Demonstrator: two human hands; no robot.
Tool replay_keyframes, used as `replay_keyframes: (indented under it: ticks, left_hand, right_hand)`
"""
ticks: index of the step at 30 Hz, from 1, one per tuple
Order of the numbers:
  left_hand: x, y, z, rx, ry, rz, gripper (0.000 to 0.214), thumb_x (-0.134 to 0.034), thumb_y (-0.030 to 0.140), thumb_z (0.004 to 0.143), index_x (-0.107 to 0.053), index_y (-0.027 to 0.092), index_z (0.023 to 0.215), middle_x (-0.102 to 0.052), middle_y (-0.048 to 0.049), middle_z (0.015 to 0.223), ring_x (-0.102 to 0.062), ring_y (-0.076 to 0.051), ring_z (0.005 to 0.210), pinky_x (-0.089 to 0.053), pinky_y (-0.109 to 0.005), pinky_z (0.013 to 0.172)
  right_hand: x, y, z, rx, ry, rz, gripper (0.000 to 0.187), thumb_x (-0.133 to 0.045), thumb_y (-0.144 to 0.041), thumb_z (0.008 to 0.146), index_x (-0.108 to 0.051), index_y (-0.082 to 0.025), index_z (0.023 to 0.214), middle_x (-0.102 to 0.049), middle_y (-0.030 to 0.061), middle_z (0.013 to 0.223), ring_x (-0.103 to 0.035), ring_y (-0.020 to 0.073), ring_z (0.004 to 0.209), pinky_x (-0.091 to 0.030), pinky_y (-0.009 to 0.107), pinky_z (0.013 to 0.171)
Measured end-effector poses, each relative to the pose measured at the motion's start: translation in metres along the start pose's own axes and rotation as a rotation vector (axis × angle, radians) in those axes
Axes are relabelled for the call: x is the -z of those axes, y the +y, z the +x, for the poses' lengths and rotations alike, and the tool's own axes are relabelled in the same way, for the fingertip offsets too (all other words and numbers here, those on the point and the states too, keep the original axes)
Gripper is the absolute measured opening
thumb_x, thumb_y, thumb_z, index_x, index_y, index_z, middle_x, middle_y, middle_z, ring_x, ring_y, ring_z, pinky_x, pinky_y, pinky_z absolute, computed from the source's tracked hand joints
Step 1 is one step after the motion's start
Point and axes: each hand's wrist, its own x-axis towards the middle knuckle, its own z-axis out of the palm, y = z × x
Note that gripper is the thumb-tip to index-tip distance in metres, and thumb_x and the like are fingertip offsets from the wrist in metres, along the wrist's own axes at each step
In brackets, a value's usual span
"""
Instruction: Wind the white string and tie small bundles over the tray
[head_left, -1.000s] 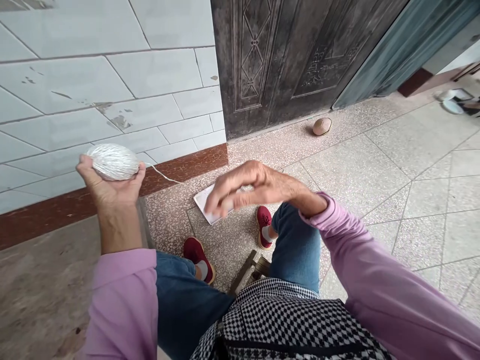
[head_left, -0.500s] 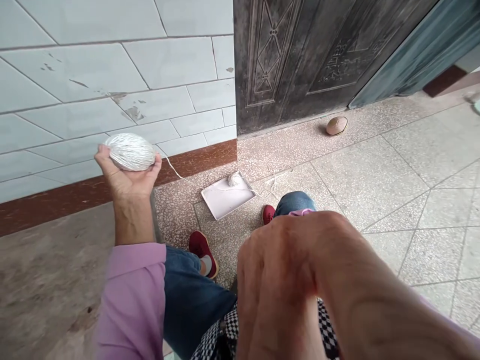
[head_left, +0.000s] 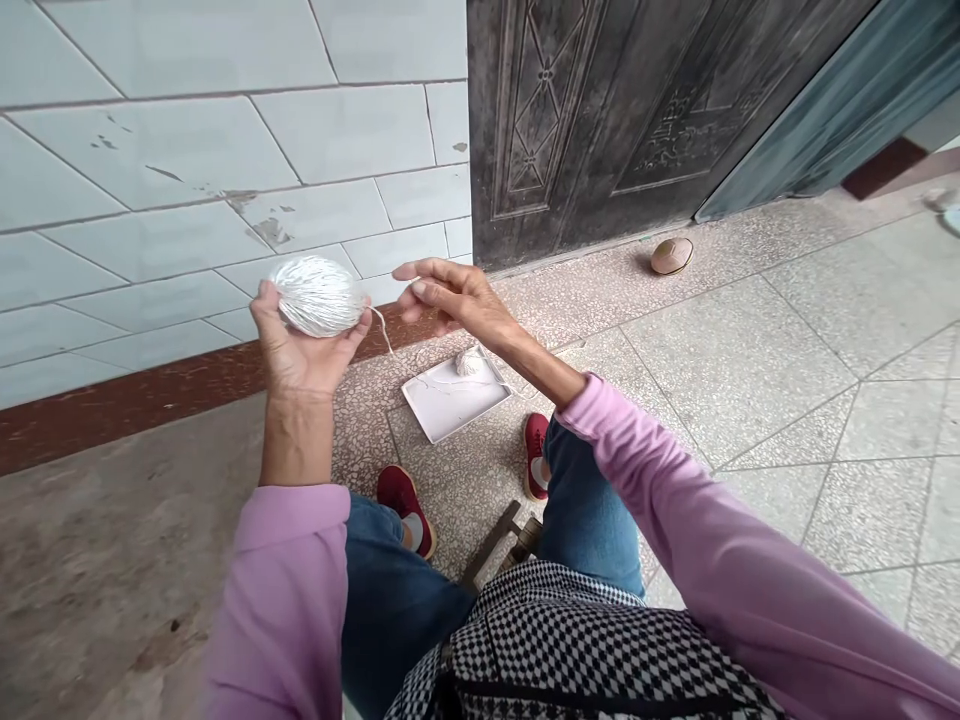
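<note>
A large white ball of yarn (head_left: 319, 297) rests in my left hand (head_left: 309, 365), its ends gripped between the thumb and the fingers. From the ball's right end a loose strand (head_left: 385, 330) hangs down toward the floor. Just right of the ball, my right hand (head_left: 463, 296) is held in the air with fingers apart, and nothing shows in it. On the floor below lies a shallow pale tray (head_left: 450, 418) with a smaller white yarn ball (head_left: 470, 362) and thin strands in it.
A white tiled wall (head_left: 187, 150) and a dark carved door (head_left: 577, 120) stand ahead. Near the door a tan rounded object (head_left: 671, 256) sits on the speckled floor. My red shoes (head_left: 405, 508) flank the tray, and part of a wooden stool (head_left: 491, 545) shows below me.
My right hand has swung forward and left from close to the camera to beside the yarn ball. My left hand has shifted right with the ball, and the strand now hangs slack.
</note>
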Motion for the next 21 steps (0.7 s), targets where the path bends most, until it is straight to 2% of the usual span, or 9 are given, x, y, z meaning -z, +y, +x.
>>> replay_keyframes:
  ticks: [2, 4, 6, 8, 10, 13, 16, 19, 21]
  left_hand:
    - [-0.007, -0.003, -0.005, 0.02, -0.072, 0.046, 0.092, -0.11, 0.087, 0.07, -0.08, 0.032, 0.137, -0.084, -0.0135, 0.164, -0.07, -0.052, 0.162, -0.071, -0.061, 0.118]
    - [-0.011, -0.006, -0.007, 0.006, -0.126, 0.1, 0.091, -0.11, 0.091, 0.068, -0.082, 0.035, 0.134, -0.082, -0.0128, 0.17, -0.066, -0.055, 0.168, -0.07, -0.065, 0.119]
    - [-0.013, -0.009, -0.005, -0.025, -0.149, 0.167, 0.092, -0.108, 0.093, 0.069, -0.082, 0.036, 0.136, -0.08, -0.0101, 0.175, -0.06, -0.055, 0.176, -0.068, -0.066, 0.122]
    - [-0.012, -0.011, -0.002, -0.066, -0.154, 0.238, 0.095, -0.104, 0.096, 0.072, -0.082, 0.035, 0.141, -0.078, -0.0074, 0.18, -0.053, -0.053, 0.183, -0.065, -0.066, 0.123]
    - [-0.009, -0.014, 0.002, -0.112, -0.157, 0.282, 0.095, -0.1, 0.099, 0.076, -0.082, 0.032, 0.141, -0.077, -0.0082, 0.18, -0.047, -0.053, 0.186, -0.063, -0.066, 0.123]
    - [-0.003, -0.02, 0.009, -0.161, -0.15, 0.287, 0.089, -0.104, 0.092, 0.08, -0.078, 0.028, 0.137, -0.081, -0.0121, 0.168, -0.051, -0.051, 0.182, -0.061, -0.063, 0.12]
    - [0.004, -0.026, 0.019, -0.236, -0.071, 0.363, 0.095, -0.117, 0.073, 0.078, -0.066, 0.026, 0.143, -0.081, -0.0101, 0.157, -0.064, -0.04, 0.164, -0.059, -0.055, 0.122]
    - [0.01, -0.028, 0.023, -0.315, 0.0, 0.508, 0.108, -0.125, 0.066, 0.07, -0.062, 0.024, 0.148, -0.079, -0.0083, 0.149, -0.068, -0.034, 0.148, -0.057, -0.05, 0.125]
    - [0.013, -0.028, 0.02, -0.283, 0.001, 0.573, 0.109, -0.126, 0.069, 0.067, -0.066, 0.022, 0.145, -0.081, -0.0067, 0.139, -0.069, -0.035, 0.14, -0.058, -0.051, 0.125]
  right_hand:
    - [0.005, 0.031, 0.019, -0.149, 0.087, -0.038, 0.046, -0.095, -0.047, 0.123, -0.078, -0.017, 0.153, -0.091, 0.0148, 0.139, -0.09, 0.023, 0.124, -0.068, 0.017, 0.07]
    - [0.004, 0.056, 0.025, -0.218, 0.017, -0.027, 0.047, -0.094, -0.038, 0.124, -0.073, -0.017, 0.16, -0.09, 0.0172, 0.149, -0.089, 0.0253, 0.132, -0.073, 0.021, 0.076]
    - [-0.002, 0.072, 0.025, -0.229, -0.048, -0.02, 0.043, -0.089, -0.038, 0.129, -0.071, -0.016, 0.16, -0.091, 0.0131, 0.133, -0.089, 0.0206, 0.112, -0.07, 0.021, 0.073]
    - [-0.009, 0.08, 0.023, -0.212, -0.034, -0.085, 0.026, -0.077, -0.038, 0.136, -0.074, -0.015, 0.148, -0.083, 0.0018, 0.101, -0.076, 0.0135, 0.082, -0.06, 0.02, 0.068]
    - [-0.015, 0.081, 0.02, -0.154, -0.032, -0.219, 0.023, -0.069, -0.031, 0.138, -0.078, -0.014, 0.126, -0.069, -0.0048, 0.084, -0.061, 0.0116, 0.073, -0.053, 0.023, 0.072]
    - [-0.019, 0.076, 0.011, -0.017, -0.136, -0.428, 0.026, -0.073, -0.022, 0.131, -0.077, -0.016, 0.105, -0.067, -0.0032, 0.088, -0.061, 0.0149, 0.086, -0.05, 0.029, 0.088]
    - [-0.022, 0.064, -0.001, 0.056, -0.262, -0.538, 0.03, -0.072, -0.019, 0.127, -0.071, -0.019, 0.097, -0.065, -0.0017, 0.089, -0.061, 0.0182, 0.09, -0.047, 0.034, 0.092]
    - [-0.018, 0.046, -0.007, 0.119, -0.302, -0.515, 0.034, -0.071, -0.029, 0.131, -0.068, -0.022, 0.097, -0.065, 0.0005, 0.09, -0.059, 0.0201, 0.089, -0.046, 0.036, 0.088]
    - [-0.009, 0.031, -0.007, 0.139, -0.232, -0.463, 0.042, -0.074, -0.045, 0.132, -0.068, -0.023, 0.097, -0.065, 0.0007, 0.089, -0.057, 0.0207, 0.087, -0.046, 0.036, 0.085]
